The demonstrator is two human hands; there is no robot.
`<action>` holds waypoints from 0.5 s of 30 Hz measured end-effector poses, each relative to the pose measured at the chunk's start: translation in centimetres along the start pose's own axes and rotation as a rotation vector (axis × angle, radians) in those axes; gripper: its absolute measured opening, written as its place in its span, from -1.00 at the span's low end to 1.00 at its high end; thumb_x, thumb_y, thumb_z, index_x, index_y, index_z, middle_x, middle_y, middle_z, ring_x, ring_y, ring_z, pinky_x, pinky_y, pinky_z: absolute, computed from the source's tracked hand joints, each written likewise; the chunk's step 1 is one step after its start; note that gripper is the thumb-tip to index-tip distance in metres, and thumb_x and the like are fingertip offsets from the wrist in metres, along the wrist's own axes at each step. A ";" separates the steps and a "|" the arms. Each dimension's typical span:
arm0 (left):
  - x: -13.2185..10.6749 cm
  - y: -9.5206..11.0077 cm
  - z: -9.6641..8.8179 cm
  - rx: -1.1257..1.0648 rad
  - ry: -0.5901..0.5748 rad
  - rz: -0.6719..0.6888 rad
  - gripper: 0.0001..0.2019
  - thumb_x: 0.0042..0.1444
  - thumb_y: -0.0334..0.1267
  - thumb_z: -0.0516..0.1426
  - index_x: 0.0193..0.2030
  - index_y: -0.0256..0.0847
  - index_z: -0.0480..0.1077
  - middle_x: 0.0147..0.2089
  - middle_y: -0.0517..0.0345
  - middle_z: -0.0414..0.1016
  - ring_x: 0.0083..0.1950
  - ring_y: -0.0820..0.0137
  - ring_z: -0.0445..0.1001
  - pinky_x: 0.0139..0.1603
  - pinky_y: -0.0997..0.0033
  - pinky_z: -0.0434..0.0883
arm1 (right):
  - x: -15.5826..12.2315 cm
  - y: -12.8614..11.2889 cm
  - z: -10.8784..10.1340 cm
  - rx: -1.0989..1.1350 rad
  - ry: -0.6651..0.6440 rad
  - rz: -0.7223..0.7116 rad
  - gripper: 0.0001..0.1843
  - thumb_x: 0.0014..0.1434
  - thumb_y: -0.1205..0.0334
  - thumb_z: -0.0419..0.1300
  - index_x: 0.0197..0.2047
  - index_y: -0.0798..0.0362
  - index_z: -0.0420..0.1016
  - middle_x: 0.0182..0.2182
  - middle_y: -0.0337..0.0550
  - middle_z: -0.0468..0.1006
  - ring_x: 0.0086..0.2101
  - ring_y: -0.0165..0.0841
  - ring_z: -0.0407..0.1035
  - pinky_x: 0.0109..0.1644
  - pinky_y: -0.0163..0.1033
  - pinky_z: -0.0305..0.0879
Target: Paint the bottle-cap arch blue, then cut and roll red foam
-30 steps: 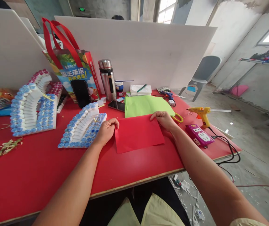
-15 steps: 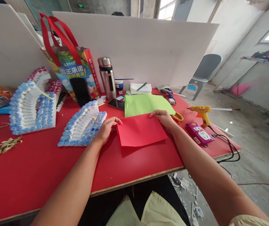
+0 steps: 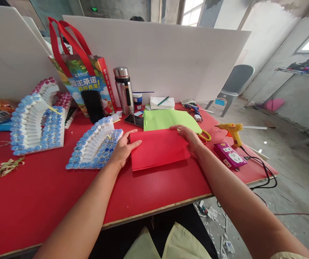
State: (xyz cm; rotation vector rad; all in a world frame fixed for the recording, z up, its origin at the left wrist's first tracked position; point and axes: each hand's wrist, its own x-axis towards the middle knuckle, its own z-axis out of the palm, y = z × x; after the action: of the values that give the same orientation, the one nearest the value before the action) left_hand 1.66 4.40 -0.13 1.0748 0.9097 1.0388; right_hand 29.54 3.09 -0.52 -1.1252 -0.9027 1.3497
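A folded piece of red paper (image 3: 160, 149) lies low over the red table, its layers nearly lined up along the near edge. My left hand (image 3: 124, 149) grips its left edge, thumb on top and fingers beyond or under the edge. At the far right corner, my right hand (image 3: 189, 137) holds the paper with its fingers along the far edge; part of the grip is hidden. Just behind lie green sheets (image 3: 170, 119), with yellow scissor handles (image 3: 205, 135) sticking out at their right. A blue-and-white fan-shaped piece (image 3: 93, 145) stands left of my left hand.
A yellow glue gun (image 3: 232, 132) and a purple power socket (image 3: 230, 155) with black cables sit at the right edge. Behind stand a steel flask (image 3: 124, 91), a shopping bag (image 3: 86, 79) and an upright phone (image 3: 92, 106). A white board (image 3: 170, 61) closes off the back.
The red paper's layers have come closer together and its left side has shifted left. My left thumb now lies on top of the paper, and my right fingers have stretched along the far edge.
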 end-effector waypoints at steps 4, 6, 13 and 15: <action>0.1 -0.3 -0.1 -0.052 0.030 0.038 -0.25 -0.13 -0.30 0.42 0.24 -0.13 0.31 -0.02 0.06 0.60 -0.05 0.22 0.60 0.02 0.20 0.54 | -0.4 0.3 0.5 -0.005 -0.050 -0.017 -0.18 -0.11 0.10 0.46 0.26 -0.13 0.41 -0.44 -0.28 0.62 -0.42 -0.29 0.52 -0.30 -0.21 0.48; 0.2 -0.3 -0.1 -0.093 0.018 0.018 -0.32 -0.11 -0.27 0.42 0.19 -0.14 0.36 0.00 0.06 0.60 -0.04 0.23 0.60 0.03 0.21 0.54 | -0.3 0.6 0.5 0.014 -0.046 -0.045 -0.05 -0.20 0.21 0.50 0.30 -0.12 0.36 -0.44 -0.30 0.62 -0.41 -0.27 0.54 -0.24 -0.15 0.50; 0.0 -0.1 1.4 -0.444 -0.168 -0.101 -0.54 0.13 0.05 0.28 0.05 -0.22 0.48 0.06 -0.05 0.60 0.15 0.17 0.54 0.23 0.12 0.47 | 0.5 1.2 1.7 0.239 0.282 -0.210 -0.17 -0.19 0.23 0.49 0.19 -0.10 0.40 -0.35 -0.29 0.60 -0.39 -0.33 0.53 -0.22 -0.19 0.53; -0.3 -0.5 2.5 -0.440 -0.167 -0.117 -0.57 0.13 -0.02 0.29 0.06 -0.22 0.47 0.07 -0.05 0.60 0.14 0.17 0.55 0.24 0.11 0.47 | 0.3 1.7 2.9 0.261 0.296 -0.231 -0.17 -0.17 0.19 0.49 0.21 -0.07 0.37 -0.40 -0.33 0.57 -0.43 -0.35 0.50 -0.27 -0.21 0.51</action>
State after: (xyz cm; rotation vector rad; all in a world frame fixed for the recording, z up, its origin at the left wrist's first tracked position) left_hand 4.08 3.47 0.03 0.7171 0.5663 0.9776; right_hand 26.35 3.44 -1.41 -0.9546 -0.6000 1.0441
